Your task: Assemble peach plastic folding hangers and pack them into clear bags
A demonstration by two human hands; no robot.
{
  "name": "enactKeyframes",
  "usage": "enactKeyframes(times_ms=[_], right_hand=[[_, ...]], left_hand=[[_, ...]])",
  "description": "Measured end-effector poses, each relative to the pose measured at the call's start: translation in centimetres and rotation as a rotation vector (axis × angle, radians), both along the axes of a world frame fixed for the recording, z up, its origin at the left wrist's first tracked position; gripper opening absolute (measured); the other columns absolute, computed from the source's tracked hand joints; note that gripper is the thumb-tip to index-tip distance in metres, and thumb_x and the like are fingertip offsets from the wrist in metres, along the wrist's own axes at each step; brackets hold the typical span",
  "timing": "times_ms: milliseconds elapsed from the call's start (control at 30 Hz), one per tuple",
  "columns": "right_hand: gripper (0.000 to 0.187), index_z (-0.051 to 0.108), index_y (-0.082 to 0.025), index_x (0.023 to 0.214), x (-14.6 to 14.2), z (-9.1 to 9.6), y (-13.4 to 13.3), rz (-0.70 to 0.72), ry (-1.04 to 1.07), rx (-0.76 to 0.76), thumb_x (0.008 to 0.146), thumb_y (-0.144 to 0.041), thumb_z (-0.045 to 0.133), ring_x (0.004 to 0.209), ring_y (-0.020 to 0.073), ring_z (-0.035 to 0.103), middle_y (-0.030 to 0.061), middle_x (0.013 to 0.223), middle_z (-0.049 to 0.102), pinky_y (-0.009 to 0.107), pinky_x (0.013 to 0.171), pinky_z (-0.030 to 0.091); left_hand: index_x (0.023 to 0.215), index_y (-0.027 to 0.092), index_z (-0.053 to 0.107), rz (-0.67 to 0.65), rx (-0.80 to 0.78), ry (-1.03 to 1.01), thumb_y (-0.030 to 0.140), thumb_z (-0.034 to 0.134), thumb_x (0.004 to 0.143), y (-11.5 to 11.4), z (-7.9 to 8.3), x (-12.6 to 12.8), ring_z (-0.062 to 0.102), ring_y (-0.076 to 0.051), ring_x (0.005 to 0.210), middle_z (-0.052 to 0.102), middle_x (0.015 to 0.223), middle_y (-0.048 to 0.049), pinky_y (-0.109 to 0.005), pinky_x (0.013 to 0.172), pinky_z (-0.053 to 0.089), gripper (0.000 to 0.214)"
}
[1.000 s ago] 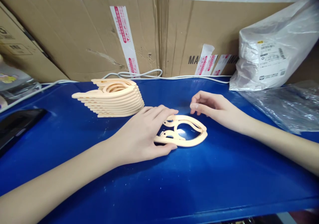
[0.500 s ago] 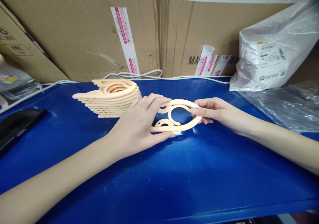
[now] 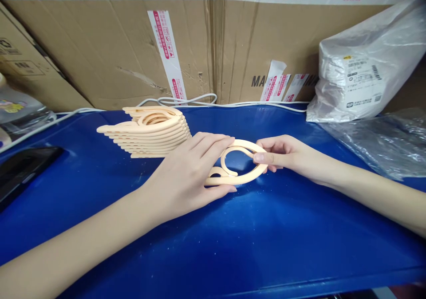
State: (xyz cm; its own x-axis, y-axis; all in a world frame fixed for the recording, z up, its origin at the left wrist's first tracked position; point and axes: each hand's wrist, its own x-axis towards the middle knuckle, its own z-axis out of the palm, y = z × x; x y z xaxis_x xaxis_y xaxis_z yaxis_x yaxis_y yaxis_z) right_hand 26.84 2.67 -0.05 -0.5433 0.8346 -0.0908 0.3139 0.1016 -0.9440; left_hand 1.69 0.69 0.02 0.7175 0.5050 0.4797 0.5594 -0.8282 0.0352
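- Your left hand (image 3: 186, 175) holds the left end of the peach plastic piece (image 3: 240, 180). The fingers lie close together over the top and the thumb sits under the near rim.
- Your right hand (image 3: 286, 157) pinches the right end between thumb and forefinger, with the other fingers curled behind.
- The piece sits near the middle of the blue counter (image 3: 266, 237), just right of the stack of like pieces (image 3: 149, 132). Its far rim is tilted up. Whether the near rim touches the counter cannot be told.
- By the look of it, the step in hand is a two-handed hold on one piece beside the stack.
- Any move from here calls for both grips to act together and to clear the stack's edge.
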Motion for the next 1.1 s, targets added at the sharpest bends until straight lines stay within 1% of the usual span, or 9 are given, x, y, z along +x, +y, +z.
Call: enactKeyframes(times_ms=[133, 200, 267, 367, 433, 567, 700, 867, 1100], right_hand=[[0.045, 0.063, -0.017, 0.076, 0.1, 0.2, 0.2, 0.023, 0.031, 0.040, 0.087, -0.060, 0.062, 0.056, 0.0091, 0.045, -0.0016, 0.064, 0.054, 0.025, 0.052, 0.032], [0.054, 0.065, -0.016, 0.082, 0.3, 0.3, 0.7, -0.037, 0.084, 0.057, 0.091, -0.068, 0.049, 0.055, 0.0094, 0.045, 0.0004, 0.066, 0.057, 0.026, 0.050, 0.031], [0.057, 0.066, -0.016, 0.087, 0.6, 0.2, 1.4, -0.131, 0.101, 0.075, 0.091, -0.069, 0.046, 0.054, 0.0101, 0.047, 0.0022, 0.068, 0.061, 0.026, 0.050, 0.032], [0.054, 0.066, -0.015, 0.090, 1.0, 0.0, 2.7, -0.232, 0.060, 0.124, 0.089, -0.067, 0.053, 0.055, 0.0115, 0.050, 0.0031, 0.067, 0.063, 0.027, 0.050, 0.033], [0.053, 0.067, -0.014, 0.089, 1.2, -0.1, 3.3, -0.241, 0.029, 0.147, 0.088, -0.066, 0.054, 0.055, 0.0115, 0.050, 0.0029, 0.066, 0.063, 0.027, 0.050, 0.033], [0.049, 0.067, -0.014, 0.090, 1.4, -0.3, 3.8, -0.217, -0.018, 0.158, 0.090, -0.061, 0.055, 0.055, 0.0106, 0.049, 0.0017, 0.067, 0.063, 0.027, 0.052, 0.033], [0.044, 0.068, -0.015, 0.092, 1.7, -0.4, 3.7, -0.192, -0.045, 0.179, 0.093, -0.057, 0.054, 0.057, 0.0102, 0.048, 0.0011, 0.069, 0.063, 0.027, 0.054, 0.033], [0.042, 0.067, -0.015, 0.091, 1.9, -0.3, 3.5, -0.155, -0.074, 0.198, 0.093, -0.055, 0.055, 0.059, 0.0110, 0.048, 0.0008, 0.070, 0.062, 0.027, 0.059, 0.036], [0.041, 0.068, -0.015, 0.090, 1.7, -0.3, 3.2, -0.132, -0.044, 0.186, 0.090, -0.055, 0.059, 0.059, 0.0118, 0.047, 0.0001, 0.069, 0.062, 0.028, 0.061, 0.037]], left_hand=[[0.136, 0.008, 0.045, 0.040, 0.026, 0.025, 0.030, 0.064, 0.087, -0.7, 1.1, 0.3, 0.056, -0.027, 0.121, 0.060, 0.132, -0.0160, -0.041, 0.103, 0.048, 0.057], [0.139, 0.009, 0.043, 0.064, 0.015, 0.028, 0.030, 0.063, 0.087, -0.7, 2.3, 0.1, 0.055, -0.027, 0.121, 0.059, 0.133, -0.0148, -0.042, 0.103, 0.047, 0.059], [0.140, 0.014, 0.043, 0.082, -0.021, 0.021, 0.035, 0.060, 0.089, -0.3, 4.0, -0.7, 0.055, -0.026, 0.121, 0.057, 0.135, -0.0127, -0.042, 0.103, 0.047, 0.059], [0.142, 0.020, 0.046, 0.148, -0.046, 0.010, 0.048, 0.056, 0.090, 1.5, 6.9, -3.0, 0.058, -0.025, 0.111, 0.059, 0.129, -0.0087, -0.040, 0.094, 0.050, 0.060], [0.138, 0.022, 0.053, 0.226, -0.033, -0.026, 0.066, 0.057, 0.081, 3.0, 8.6, -5.1, 0.061, -0.023, 0.097, 0.064, 0.117, -0.0054, -0.043, 0.087, 0.050, 0.072], [0.141, 0.026, 0.049, 0.477, -0.203, 0.062, 0.069, 0.054, 0.076, 5.0, 10.7, -9.0, 0.057, -0.030, 0.111, 0.064, 0.121, -0.0013, -0.057, 0.094, 0.038, 0.078], [0.140, 0.025, 0.051, 0.491, -0.262, 0.038, 0.072, 0.050, 0.080, 5.1, 10.9, -11.0, 0.057, -0.030, 0.112, 0.065, 0.122, -0.0015, -0.064, 0.097, 0.033, 0.076], [0.138, 0.027, 0.055, 0.485, -0.305, 0.043, 0.088, 0.048, 0.070, 4.9, 10.7, -11.4, 0.061, -0.028, 0.106, 0.069, 0.117, -0.0028, -0.064, 0.098, 0.036, 0.091], [0.138, 0.029, 0.053, 0.454, -0.382, 0.056, 0.084, 0.047, 0.075, 5.4, 9.9, -11.6, 0.063, -0.026, 0.103, 0.070, 0.118, -0.0021, -0.063, 0.096, 0.038, 0.084]])
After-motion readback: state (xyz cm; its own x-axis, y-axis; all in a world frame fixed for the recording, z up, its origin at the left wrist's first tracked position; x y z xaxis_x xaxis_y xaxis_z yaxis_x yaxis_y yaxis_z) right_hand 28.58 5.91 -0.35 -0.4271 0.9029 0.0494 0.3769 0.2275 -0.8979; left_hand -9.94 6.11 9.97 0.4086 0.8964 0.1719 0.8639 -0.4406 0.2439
